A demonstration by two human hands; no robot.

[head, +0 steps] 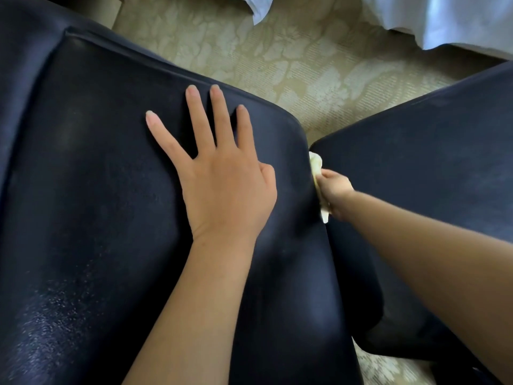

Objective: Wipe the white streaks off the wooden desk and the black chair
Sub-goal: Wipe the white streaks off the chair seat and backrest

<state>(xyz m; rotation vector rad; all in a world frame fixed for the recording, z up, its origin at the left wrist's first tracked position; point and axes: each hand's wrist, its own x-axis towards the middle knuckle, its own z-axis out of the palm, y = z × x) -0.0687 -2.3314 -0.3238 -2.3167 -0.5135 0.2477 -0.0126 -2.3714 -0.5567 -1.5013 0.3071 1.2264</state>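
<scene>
Left hand [222,173]: flat, fingers spread wide on the black chair [97,176].
Right hand [334,191]: gripping a pale cloth [316,165] just beside the left.

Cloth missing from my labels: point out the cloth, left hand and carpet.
cloth [316,163], head view, upper end above the fingers
left hand [227,187], head view, back of hand
carpet [277,59], head view, bare patterned patch

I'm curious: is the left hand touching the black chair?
Touching. Head view shows the left hand lying flat, fingers spread, on the black chair.

Your black chair [83,190] is glossy and padded; your pale yellow cloth [316,165] sits crumpled in the gap between its two sections.
</scene>
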